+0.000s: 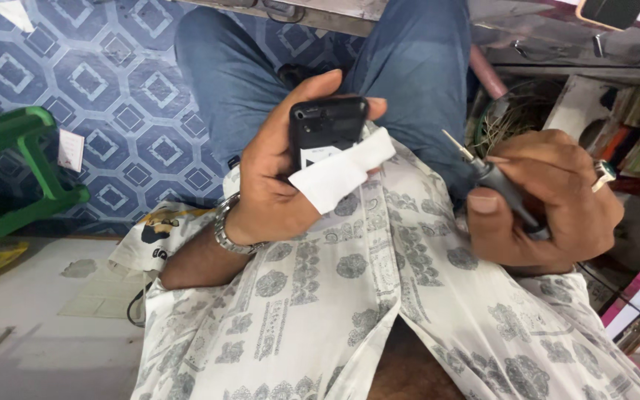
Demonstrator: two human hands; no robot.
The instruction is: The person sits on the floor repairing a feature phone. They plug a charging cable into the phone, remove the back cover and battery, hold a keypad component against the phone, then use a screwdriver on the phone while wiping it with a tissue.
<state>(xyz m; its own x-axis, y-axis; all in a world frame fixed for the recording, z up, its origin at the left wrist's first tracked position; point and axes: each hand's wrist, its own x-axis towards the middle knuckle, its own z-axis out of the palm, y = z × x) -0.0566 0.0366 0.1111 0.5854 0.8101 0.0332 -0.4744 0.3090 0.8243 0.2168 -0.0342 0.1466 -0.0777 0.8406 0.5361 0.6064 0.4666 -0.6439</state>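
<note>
Two hands work over the person's lap. The left hand [272, 181] is clamped on a black phone [327, 130], thumb across its top edge and fingers behind it, holding it back side up with its small camera lens towards the top. A strip of white paper [342, 172] lies between the palm and the phone's lower part and sticks out to the right of the hand. A metal watch [230, 230] circles the left wrist, just below the hand.

The right hand [550, 200] is closed round a small screwdriver [494, 181] with a dark handle; the thin metal tip points up and left, towards the phone but well apart from it. A ring [603, 172] sits on one finger at the far right of that hand.

Under both hands spreads a white shirt [379, 296] printed with grey patterns. Beyond the hands are blue jeans [409, 67] over the knees, and past them a floor [112, 89] of blue patterned tiles. Far to the left of the left hand stands a green plastic stool [16, 170]. Right of the right hand is a shelf [631, 126] with small boxes, and just above that hand a tangle of wires [516, 115]. Below and left of the left hand lies a pale bench [46, 326].
</note>
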